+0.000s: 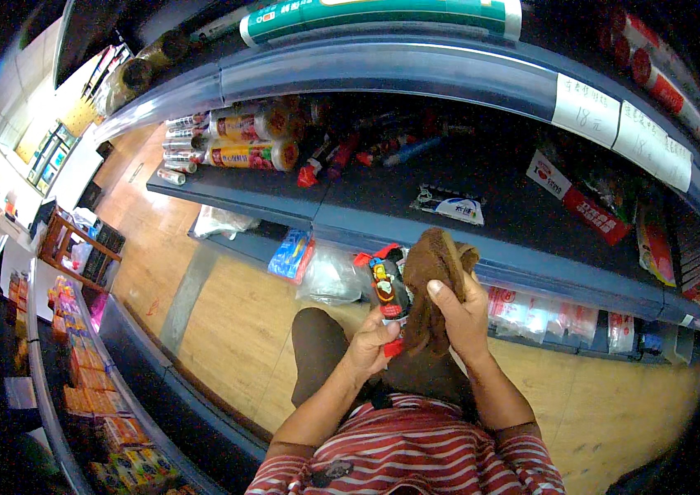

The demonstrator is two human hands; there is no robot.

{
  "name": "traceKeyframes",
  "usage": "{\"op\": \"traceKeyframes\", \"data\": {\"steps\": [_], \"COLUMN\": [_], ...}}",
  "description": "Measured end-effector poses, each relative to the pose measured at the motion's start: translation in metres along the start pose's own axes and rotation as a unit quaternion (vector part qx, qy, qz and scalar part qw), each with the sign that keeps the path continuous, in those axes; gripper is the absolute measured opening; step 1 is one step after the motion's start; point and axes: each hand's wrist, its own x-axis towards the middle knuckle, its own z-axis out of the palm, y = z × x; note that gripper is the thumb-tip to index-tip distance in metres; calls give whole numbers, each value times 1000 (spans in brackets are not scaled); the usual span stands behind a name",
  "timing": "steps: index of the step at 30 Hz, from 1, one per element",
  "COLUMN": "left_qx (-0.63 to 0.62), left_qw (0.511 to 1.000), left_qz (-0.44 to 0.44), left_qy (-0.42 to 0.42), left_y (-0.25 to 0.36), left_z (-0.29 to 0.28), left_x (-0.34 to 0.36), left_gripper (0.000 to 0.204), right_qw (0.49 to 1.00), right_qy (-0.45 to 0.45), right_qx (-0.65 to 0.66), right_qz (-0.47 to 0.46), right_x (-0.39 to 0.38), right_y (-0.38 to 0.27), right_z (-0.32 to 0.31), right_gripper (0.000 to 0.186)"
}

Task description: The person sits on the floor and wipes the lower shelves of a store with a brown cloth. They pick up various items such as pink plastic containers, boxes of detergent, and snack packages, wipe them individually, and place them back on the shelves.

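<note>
My left hand (362, 348) grips the lower end of a small black packet (384, 287) with red ends and a colourful cartoon-like figure on its front. A brown cloth (428, 268) is bunched in my right hand (467, 320), the thumb pressed on top of it. The cloth lies right beside the packet, touching or nearly touching its right side. Both hands are in front of the dark shelf (366, 194), just off its front edge. On that shelf, beyond my hands, lies a flat blue-and-white packet (451, 205).
Several wrapped rolls (251, 154) are stacked at the shelf's left, with red-wrapped packets (310, 169) beside them. Red and white boxes (589, 210) lie at the right. Clear bags (329, 276) hang on the lower level. Another stocked shelf (90, 355) runs along my left.
</note>
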Motion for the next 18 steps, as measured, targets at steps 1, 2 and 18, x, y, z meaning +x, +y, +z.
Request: {"op": "traceKeyframes", "data": {"steps": [1,2,18], "left_qx": [18,19,-7], "left_qw": [1000,999,967], "left_qz": [9,33,234], "left_qy": [3,18,98], "left_y": [2,3,45], "left_z": [2,3,0], "left_x": [1,1,13], "left_gripper": [49,48,40], "right_qw": [1000,997,997], "right_qy": [1,-1,12], "right_qx": [8,44,11], "right_qz": [6,61,71], "right_x": [0,-2,-10], "right_y": [1,0,15], "right_z": [-1,-1,-10], "right_gripper": [27,26,26]}}
